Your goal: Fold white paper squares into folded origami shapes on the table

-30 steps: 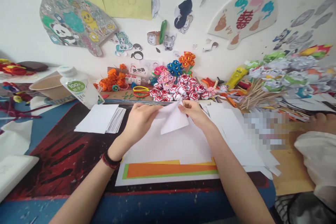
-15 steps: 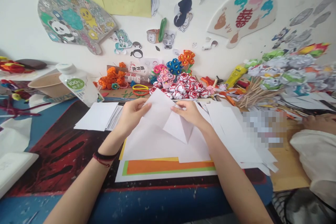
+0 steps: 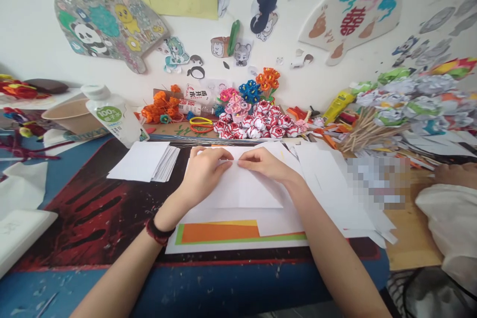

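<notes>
The paper [image 3: 246, 189] I held up a moment ago now lies flat on the surface [image 3: 93, 218]. My left hand [image 3: 204, 174] and right hand [image 3: 266, 164] press it down, fingers spread narrow, fingertips nearly meeting (paper roses [image 3: 257, 126] just beyond).

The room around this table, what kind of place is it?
Probably a paper-craft workspace: paper roses heaped by the wall, cartoon cut-outs stuck above, and both hands, left hand and right hand, pressing a white sheet.
</notes>
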